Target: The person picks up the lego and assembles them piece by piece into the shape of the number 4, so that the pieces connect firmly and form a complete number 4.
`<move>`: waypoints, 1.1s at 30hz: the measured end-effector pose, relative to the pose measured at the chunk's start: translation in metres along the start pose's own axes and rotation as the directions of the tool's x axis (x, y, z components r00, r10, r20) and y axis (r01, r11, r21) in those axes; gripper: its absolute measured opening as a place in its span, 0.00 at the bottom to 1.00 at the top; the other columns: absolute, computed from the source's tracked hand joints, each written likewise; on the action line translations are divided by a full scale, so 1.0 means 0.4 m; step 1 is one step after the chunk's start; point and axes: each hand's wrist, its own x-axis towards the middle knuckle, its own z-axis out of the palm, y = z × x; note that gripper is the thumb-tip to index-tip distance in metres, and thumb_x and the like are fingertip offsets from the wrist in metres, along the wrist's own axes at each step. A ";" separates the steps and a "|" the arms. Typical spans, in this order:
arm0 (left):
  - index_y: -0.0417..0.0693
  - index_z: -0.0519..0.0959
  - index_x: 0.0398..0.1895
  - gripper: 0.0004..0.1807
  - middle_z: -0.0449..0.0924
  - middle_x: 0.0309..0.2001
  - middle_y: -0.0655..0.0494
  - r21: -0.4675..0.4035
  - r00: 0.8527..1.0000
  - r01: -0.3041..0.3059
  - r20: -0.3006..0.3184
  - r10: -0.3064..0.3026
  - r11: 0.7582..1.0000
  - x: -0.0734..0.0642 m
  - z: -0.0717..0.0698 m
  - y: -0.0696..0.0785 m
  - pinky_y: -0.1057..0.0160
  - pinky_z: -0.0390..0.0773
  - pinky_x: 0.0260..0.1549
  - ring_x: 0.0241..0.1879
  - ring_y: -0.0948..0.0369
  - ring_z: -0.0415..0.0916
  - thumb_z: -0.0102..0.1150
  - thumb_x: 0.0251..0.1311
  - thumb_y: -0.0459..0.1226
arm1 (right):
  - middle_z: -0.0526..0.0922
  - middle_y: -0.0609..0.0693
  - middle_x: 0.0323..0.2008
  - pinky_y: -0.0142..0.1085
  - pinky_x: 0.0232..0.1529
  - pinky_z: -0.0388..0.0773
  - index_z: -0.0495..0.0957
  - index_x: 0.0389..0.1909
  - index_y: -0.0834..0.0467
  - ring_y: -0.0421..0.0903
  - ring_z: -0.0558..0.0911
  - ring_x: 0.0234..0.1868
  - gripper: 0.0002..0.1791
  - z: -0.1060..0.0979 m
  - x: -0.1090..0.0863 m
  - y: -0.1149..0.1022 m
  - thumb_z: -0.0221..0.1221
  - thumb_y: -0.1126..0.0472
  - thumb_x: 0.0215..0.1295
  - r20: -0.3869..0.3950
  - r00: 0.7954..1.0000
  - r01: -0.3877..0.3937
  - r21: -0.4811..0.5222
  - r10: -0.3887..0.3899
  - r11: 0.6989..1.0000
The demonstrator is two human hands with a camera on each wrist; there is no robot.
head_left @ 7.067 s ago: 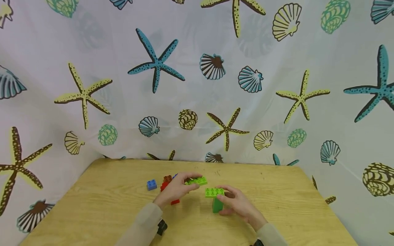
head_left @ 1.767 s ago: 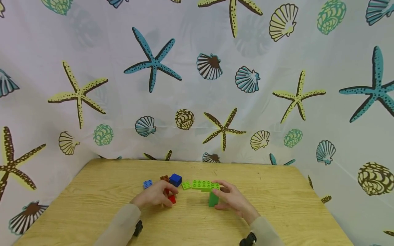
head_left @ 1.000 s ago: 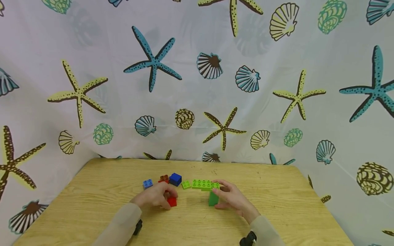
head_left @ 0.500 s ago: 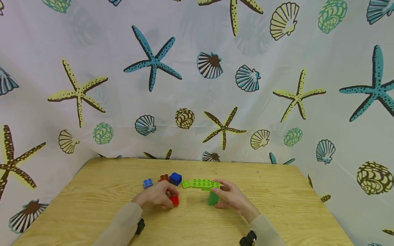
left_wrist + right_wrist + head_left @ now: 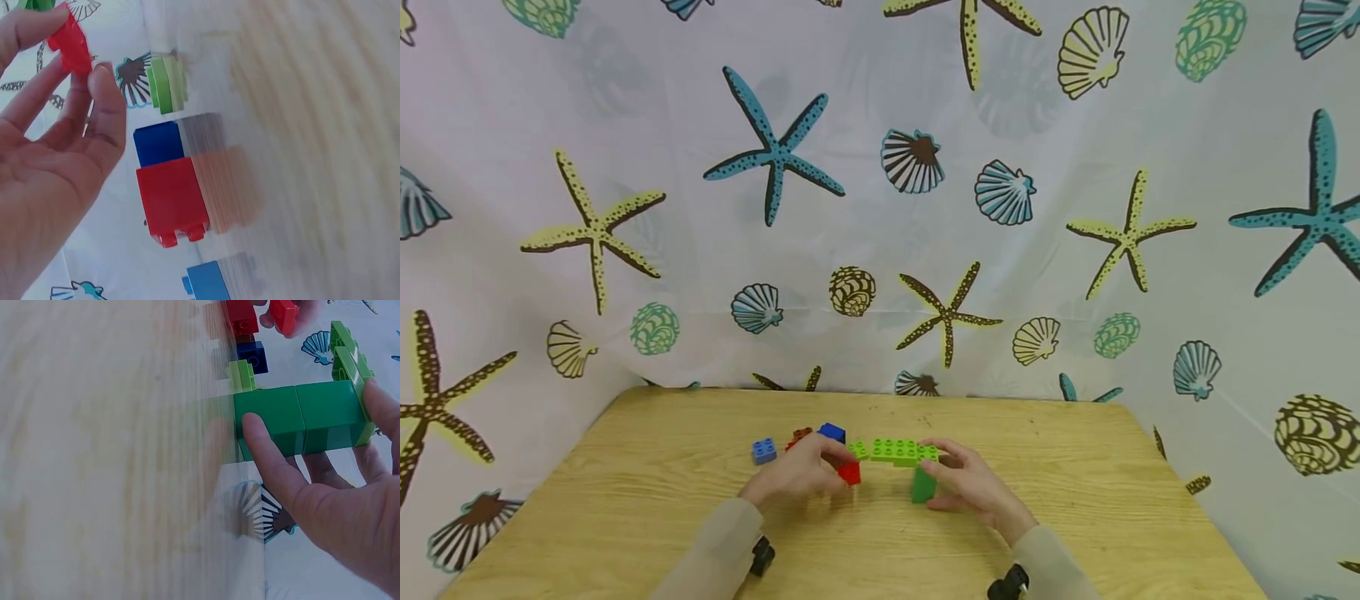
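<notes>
My left hand (image 5: 797, 477) pinches a small red toy brick (image 5: 74, 42) between thumb and fingertips, raised off the wooden table. In the head view that red brick sits left of the green build, just in front of a lime piece. My right hand (image 5: 976, 487) grips the build, thumb and fingers on either side of it. Two dark green bricks (image 5: 275, 419) stacked upright form its column. Lime bricks (image 5: 897, 451) cap the column and reach out to the left beyond it, overhanging the table.
Behind the left hand lie a dark blue brick (image 5: 159, 144), a larger red brick (image 5: 174, 200) and a brown brick (image 5: 802, 433). A light blue brick (image 5: 764, 451) is farther left. A small lime piece (image 5: 164, 85) rests near the dark blue one. Shell-patterned cloth (image 5: 880, 208) surrounds the table (image 5: 880, 550).
Earlier my left hand held a lime brick, which now extends the build's top leftward. It then took the red brick and has lifted it rightward. My right hand stays on the build.
</notes>
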 end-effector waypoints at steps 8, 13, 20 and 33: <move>0.46 0.82 0.52 0.21 0.75 0.52 0.51 0.007 0.999 -0.009 -0.046 0.009 1.000 0.018 0.014 0.011 0.59 0.79 0.40 0.43 0.55 0.76 0.67 0.52 0.31 | 0.51 0.69 0.74 0.53 0.49 0.81 0.66 0.70 0.53 0.64 0.60 0.72 0.33 0.001 0.003 0.001 0.61 0.48 0.67 -0.007 1.000 0.002 -0.002 -0.002 1.000; 0.46 0.82 0.52 0.20 0.77 0.50 0.50 0.013 0.997 -0.064 -0.050 0.065 0.998 0.030 0.027 0.016 0.61 0.80 0.37 0.38 0.57 0.78 0.68 0.53 0.29 | 0.49 0.69 0.74 0.53 0.49 0.82 0.66 0.70 0.52 0.65 0.58 0.73 0.33 0.002 0.004 -0.001 0.61 0.48 0.67 -0.010 1.000 -0.001 -0.002 0.001 1.000; 0.43 0.82 0.54 0.22 0.79 0.49 0.48 -0.012 0.993 -0.083 -0.079 0.082 0.996 0.041 0.038 0.021 0.61 0.82 0.37 0.41 0.56 0.81 0.71 0.53 0.32 | 0.49 0.70 0.74 0.52 0.48 0.82 0.67 0.69 0.52 0.65 0.57 0.73 0.32 0.003 0.003 -0.001 0.61 0.48 0.67 -0.014 1.000 -0.001 -0.007 0.001 1.000; 0.42 0.76 0.62 0.28 0.81 0.53 0.44 -0.115 0.982 -0.124 -0.158 0.106 0.986 0.055 0.070 0.031 0.62 0.83 0.38 0.41 0.56 0.82 0.67 0.55 0.29 | 0.70 0.59 0.63 0.52 0.48 0.82 0.68 0.68 0.51 0.50 0.75 0.57 0.30 0.004 0.005 0.001 0.60 0.48 0.68 -0.007 1.000 -0.002 -0.003 0.002 1.000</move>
